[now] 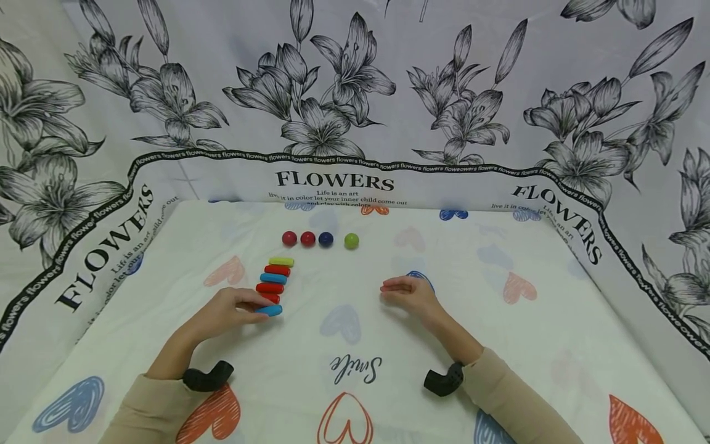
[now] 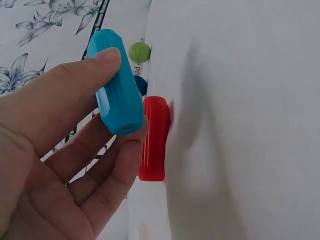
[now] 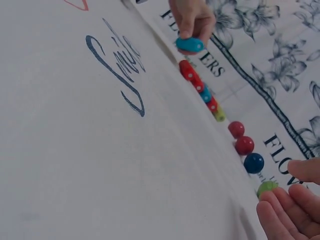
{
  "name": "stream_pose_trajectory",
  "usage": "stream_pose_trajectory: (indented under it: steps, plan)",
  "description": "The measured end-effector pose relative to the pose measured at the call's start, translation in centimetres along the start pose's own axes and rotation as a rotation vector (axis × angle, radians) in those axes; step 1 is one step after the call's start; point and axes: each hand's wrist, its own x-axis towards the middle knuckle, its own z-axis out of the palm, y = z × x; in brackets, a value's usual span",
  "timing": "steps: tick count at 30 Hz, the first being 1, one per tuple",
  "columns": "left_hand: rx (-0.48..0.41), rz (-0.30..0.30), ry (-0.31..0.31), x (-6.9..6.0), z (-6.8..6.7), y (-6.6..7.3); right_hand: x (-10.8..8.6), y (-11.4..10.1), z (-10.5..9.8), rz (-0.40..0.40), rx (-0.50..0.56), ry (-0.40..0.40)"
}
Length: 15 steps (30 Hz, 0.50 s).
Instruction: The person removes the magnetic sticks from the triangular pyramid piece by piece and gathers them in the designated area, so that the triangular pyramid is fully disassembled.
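My left hand [image 1: 224, 313] pinches a blue ridged rod [image 2: 117, 107] between thumb and fingers, above the near end of a row of rods. In the left wrist view a red rod [image 2: 155, 137] lies on the cloth just beyond the fingers. The row runs away from the hand: two red rods, a blue rod [image 1: 273, 279], another red rod [image 1: 277, 270] and a yellow-green rod [image 1: 281, 262] at the far end. My right hand [image 1: 413, 298] hovers over the cloth to the right, fingers loosely extended, holding nothing.
Behind the rods stand two red balls [image 1: 307, 238], a dark blue ball [image 1: 326, 239] and a green ball [image 1: 352, 241], the green one slightly apart. A white heart-print cloth [image 1: 355, 277] covers the table. A flower-print curtain [image 1: 388, 135] closes off the back and sides.
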Motion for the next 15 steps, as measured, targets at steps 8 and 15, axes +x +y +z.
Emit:
stream_pose_trajectory:
  steps: [8, 15]
  plan:
    - [0.123, -0.052, 0.020, -0.3, -0.3, -0.2, -0.7, 0.4, -0.1, -0.010, 0.019, -0.032]
    - [0.212, -0.085, 0.034, -0.4, 0.0, -0.2, -1.2, 0.4, -0.4, -0.012, 0.034, -0.056]
